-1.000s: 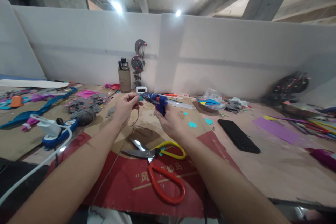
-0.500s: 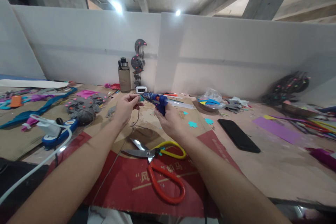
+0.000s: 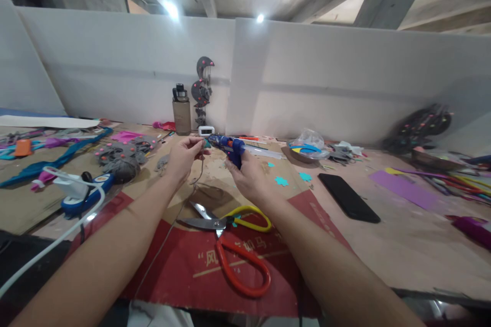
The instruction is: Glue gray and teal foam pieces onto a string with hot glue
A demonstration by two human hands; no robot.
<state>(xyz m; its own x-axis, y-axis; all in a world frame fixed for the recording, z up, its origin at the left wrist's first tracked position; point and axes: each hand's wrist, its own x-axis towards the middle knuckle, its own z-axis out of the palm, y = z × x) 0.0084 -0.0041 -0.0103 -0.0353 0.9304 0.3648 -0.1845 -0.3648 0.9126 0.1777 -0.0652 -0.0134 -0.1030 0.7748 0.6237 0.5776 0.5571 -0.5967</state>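
My right hand is wrapped round the handle of a blue hot glue gun, with a clear glue stick jutting from its back. The gun's nozzle points left, close to the fingertips of my left hand. Those fingers pinch a grey cord at a small teal piece, mostly hidden by them. The cord hangs down and runs over the cardboard toward me. Below my hands lie scissors with one yellow and one red handle, blades apart.
Teal flower cutouts and a black phone lie to the right. A bottle stands at the back by a white panel. On the left are a blue power strip with a white cable and grey yarn.
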